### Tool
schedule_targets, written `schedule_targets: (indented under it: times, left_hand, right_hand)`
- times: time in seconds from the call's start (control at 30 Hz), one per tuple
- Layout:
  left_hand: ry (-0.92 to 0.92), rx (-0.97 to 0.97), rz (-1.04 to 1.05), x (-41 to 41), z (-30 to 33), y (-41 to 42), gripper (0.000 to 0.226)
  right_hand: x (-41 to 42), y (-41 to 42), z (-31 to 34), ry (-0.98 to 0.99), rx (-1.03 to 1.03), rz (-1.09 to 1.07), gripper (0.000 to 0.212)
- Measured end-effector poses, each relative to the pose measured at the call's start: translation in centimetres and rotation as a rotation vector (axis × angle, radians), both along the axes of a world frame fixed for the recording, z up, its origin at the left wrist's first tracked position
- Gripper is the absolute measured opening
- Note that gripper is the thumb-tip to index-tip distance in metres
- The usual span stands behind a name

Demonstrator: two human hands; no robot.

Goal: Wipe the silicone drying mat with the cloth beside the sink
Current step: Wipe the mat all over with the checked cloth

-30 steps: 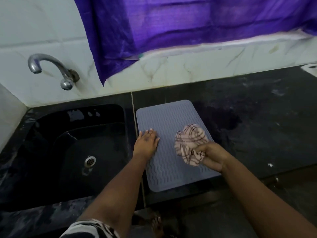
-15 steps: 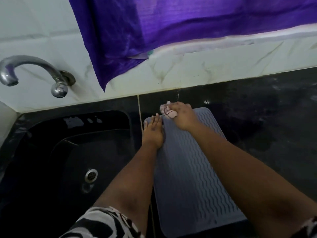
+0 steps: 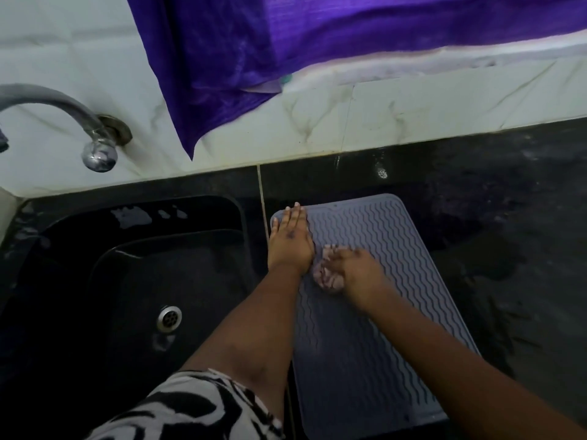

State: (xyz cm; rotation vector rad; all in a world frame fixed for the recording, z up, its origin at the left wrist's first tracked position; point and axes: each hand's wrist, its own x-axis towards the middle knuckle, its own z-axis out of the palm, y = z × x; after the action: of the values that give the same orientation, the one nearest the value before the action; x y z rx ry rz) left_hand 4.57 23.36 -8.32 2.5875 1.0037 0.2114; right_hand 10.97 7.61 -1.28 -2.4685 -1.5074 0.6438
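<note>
Head view: the mat (image 3: 374, 296) is pinned flat by the open left hand (image 3: 290, 241); the cloth (image 3: 327, 277), clenched in the right hand (image 3: 355, 274), should be pressed evenly along the ridges.

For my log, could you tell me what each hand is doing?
Left hand: open, flat on the mat.
Right hand: closed on the cloth.

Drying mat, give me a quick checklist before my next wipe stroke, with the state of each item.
1. Left hand pressed flat on the silicone drying mat at its far left corner: ok.
2. Right hand has a grip on the bunched cloth: ok.
3. Cloth touching the mat: ok.
4. Mat lying flat on the black counter, beside the sink: ok.
5. Near half of the mat free of objects: ok.
6. Mat surface already clean: cannot tell.
</note>
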Motion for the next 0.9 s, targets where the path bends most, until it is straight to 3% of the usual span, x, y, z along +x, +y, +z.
schedule_targets:
  times: [0.13,0.2,0.27,0.43,0.6,0.73,0.9]
  left_hand:
    - [-0.009,-0.015,-0.003,-0.2,0.3,-0.3,0.054]
    - [0.004,-0.012,-0.009,-0.3,0.4,-0.2,0.055]
    - [-0.006,-0.004,-0.003,-0.4,0.4,-0.2,0.054]
    - [-0.008,-0.013,-0.001,-0.3,0.7,-0.3,0.055]
    - [0.069,0.012,-0.026,-0.3,0.6,-0.2,0.059]
    - [0.024,-0.006,-0.008,-0.3,0.7,-0.4,0.052]
    - [0.033,0.002,-0.009,-0.3,0.7,-0.5,0.052]
  right_hand:
    - [1.1,-0.7,2.0,0.175,-0.195,-0.065,0.035]
    - [3.2,1.4,3.9,0.209,-0.1,-0.087,0.039]
    - [5.2,5.1,4.3,0.118,-0.005,-0.077,0.047]
    - [5.2,10.0,1.0,-0.158,-0.162,-0.007,0.05]
    - [2.0,4.3,-1.4,-0.093,-0.086,-0.032,0.05]
    - [-2.0,-4.4,-0.7,0.002,0.009,0.086,0.042]
    - [-0.2,-5.1,1.8,0.144,-0.099,0.15,0.035]
